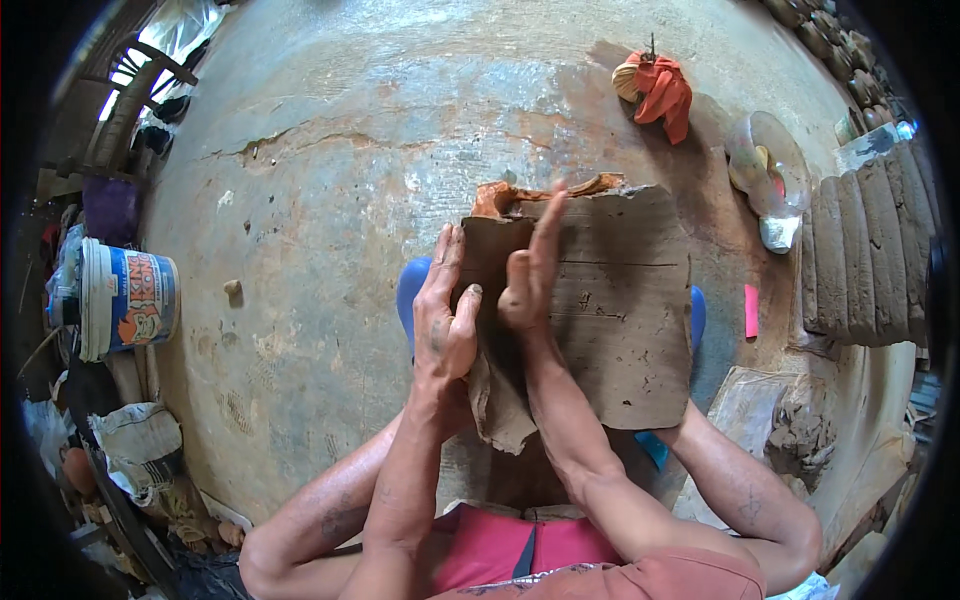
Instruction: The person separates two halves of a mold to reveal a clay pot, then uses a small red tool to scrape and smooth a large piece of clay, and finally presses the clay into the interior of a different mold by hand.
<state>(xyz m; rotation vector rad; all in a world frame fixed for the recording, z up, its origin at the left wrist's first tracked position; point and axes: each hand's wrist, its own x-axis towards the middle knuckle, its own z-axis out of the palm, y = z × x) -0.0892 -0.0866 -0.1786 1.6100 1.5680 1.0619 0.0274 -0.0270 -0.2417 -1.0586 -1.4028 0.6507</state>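
A grey-brown slab of wet clay point(625, 310) lies between my knees, draped over something mostly hidden beneath it. An orange-brown curved rim point(492, 199) shows past its far edge. My left hand point(446, 325) rests along the slab's left side, fingers stretched out and thumb toward the clay. On the slab's left part, my right hand point(532, 280) stands on its edge, fingers extended and slightly blurred, nothing in its grasp. Between the hands the clay dips into a fold, and a ragged flap hangs down at the near left. Scratches and small pits mark the right part.
Stacked clay slabs point(865, 245) stand at the right, near a clear plastic container point(768, 165) and a pink strip point(751, 311). Farther off lies a bundle with orange cloth point(664, 95). At left are a white bucket point(130, 300) and a small clay lump point(233, 288).
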